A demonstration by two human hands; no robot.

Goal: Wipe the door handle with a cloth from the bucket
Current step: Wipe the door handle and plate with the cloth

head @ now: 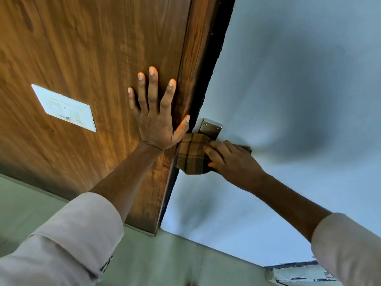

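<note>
We note the left hand (157, 122) lying flat, fingers spread wide, on the wooden panel (99, 48). The right hand (231, 159) has its grip closed on a plaid cloth (190, 155), pressing it over the door handle just below the metal plate (211, 127).

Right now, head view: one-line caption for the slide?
Right hand presses a plaid cloth over the door handle below its metal plate; left hand braces flat on the wood panel.

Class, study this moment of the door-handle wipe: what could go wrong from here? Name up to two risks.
1. The left hand is flat on the wooden panel with its thumb at the dark gap beside the door; it might get pinched.
2. The checked cloth in the right hand hides the handle below the metal plate, so spots may be missed.
</note>
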